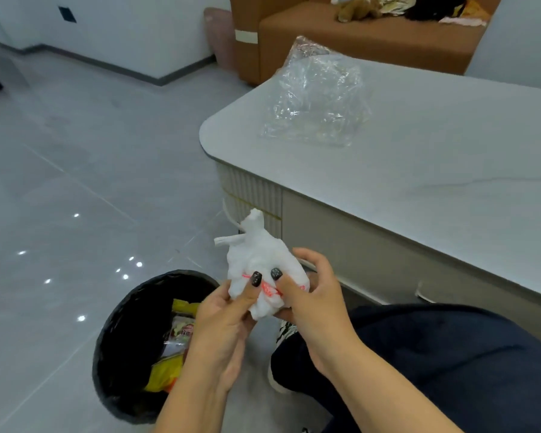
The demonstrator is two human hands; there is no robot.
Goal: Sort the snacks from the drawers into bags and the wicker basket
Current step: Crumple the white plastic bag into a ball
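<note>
Two bags (264, 270) (316, 101) — perhaps one bin (116, 339)

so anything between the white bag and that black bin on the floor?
Nothing visible. Both hands, left hand and right hand, hold the white bag in the air just right of the bin. The bin's mouth is open, with packets already inside.

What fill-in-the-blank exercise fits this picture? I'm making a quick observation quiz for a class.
1. Both hands, the left hand and the right hand, hold a crumpled ____ plastic bag.
2. The clear crinkled plastic bag lies on the pale ____.
3. The round bin on the floor has a ____ liner.

Missing words: white; table; black
</note>
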